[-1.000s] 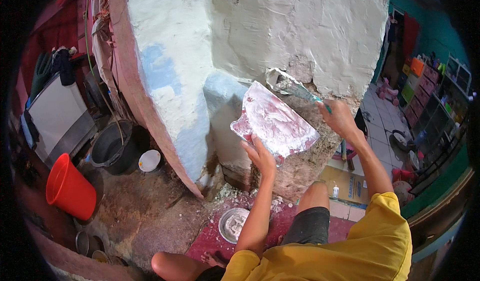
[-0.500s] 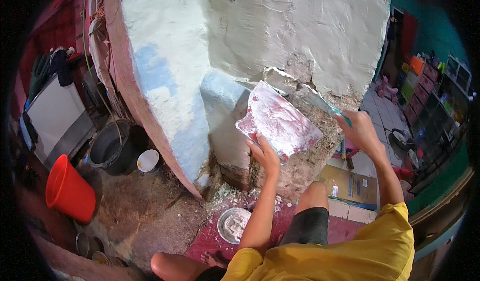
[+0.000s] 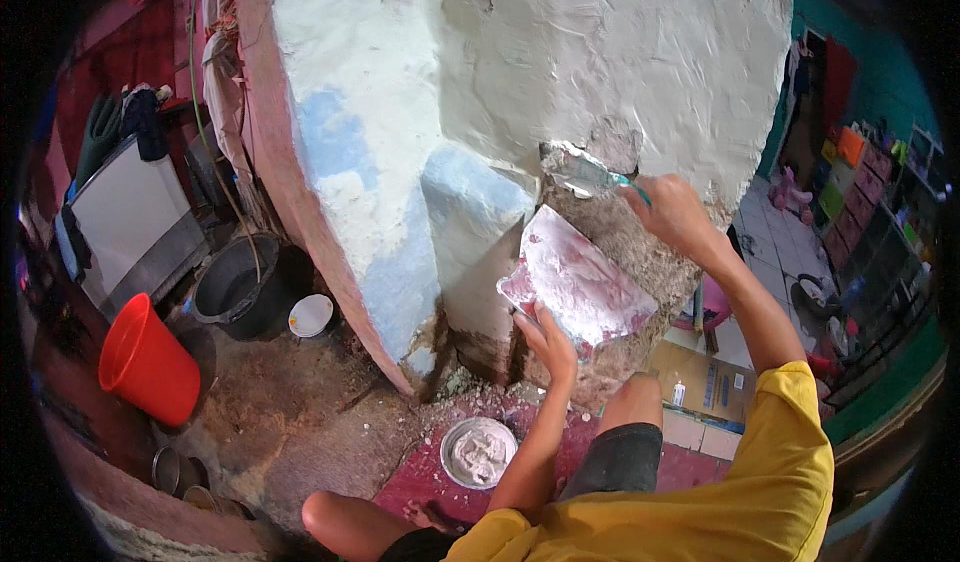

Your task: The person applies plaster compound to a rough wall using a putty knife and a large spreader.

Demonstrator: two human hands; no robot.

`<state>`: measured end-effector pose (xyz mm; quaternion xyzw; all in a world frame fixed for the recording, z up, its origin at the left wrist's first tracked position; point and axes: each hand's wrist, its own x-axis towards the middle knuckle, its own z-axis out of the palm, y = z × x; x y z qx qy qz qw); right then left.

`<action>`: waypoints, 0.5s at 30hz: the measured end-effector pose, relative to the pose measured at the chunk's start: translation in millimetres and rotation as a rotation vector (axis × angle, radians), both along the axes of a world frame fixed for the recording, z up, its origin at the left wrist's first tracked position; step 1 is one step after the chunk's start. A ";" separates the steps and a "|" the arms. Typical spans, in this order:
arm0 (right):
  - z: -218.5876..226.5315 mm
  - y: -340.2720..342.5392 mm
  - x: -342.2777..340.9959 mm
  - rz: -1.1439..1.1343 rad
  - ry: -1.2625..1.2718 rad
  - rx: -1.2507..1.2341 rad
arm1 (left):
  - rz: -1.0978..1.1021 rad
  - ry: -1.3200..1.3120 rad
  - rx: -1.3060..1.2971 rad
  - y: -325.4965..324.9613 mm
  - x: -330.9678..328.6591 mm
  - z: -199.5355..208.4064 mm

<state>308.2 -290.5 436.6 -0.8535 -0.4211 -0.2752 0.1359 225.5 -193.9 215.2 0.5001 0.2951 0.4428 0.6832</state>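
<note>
My right hand (image 3: 680, 220) is closed around the teal handle of a putty knife (image 3: 590, 176). Its wide blade lies on the wall (image 3: 600, 82) at the upper edge of a rough, bare patch (image 3: 665, 247), with white paste along it. Lower and to the left, my left hand (image 3: 552, 347) grips the near edge of a reddish board (image 3: 590, 282). White paste is smeared over the board's upper face, which tilts in front of the bare patch. Between my legs on the floor stands a metal bowl (image 3: 446, 452) of white paste.
A pale blue ledge (image 3: 470, 187) juts from the wall left of the board. Farther left stand a red bucket (image 3: 150, 362), a black tub (image 3: 235, 307) and a small white container (image 3: 311, 316). Flat cardboard (image 3: 695, 380) lies right of my knee. Crumbs litter the wall's foot.
My right hand has moved up and left, bringing the putty knife's blade flatter against the wall above the bare patch. The board in my left hand sits lower, away from the blade.
</note>
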 end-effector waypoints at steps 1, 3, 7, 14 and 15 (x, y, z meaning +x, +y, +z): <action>2.5 0.9 -0.7 -0.009 0.007 0.009 | -0.003 -0.009 0.001 0.9 -0.6 -0.2; 2.7 -1.8 0.4 -0.014 0.013 0.035 | -0.013 -0.026 0.002 3.5 -0.6 0.2; 7.1 -16.4 -3.0 -0.029 0.018 0.088 | -0.009 -0.043 0.003 4.2 3.0 -3.2; 8.0 -36.0 -18.8 -0.115 0.069 0.070 | -0.003 -0.056 -0.024 6.3 1.7 8.1; 5.1 -40.3 -22.3 -0.126 0.047 0.061 | -0.004 -0.055 -0.027 7.0 -0.2 9.9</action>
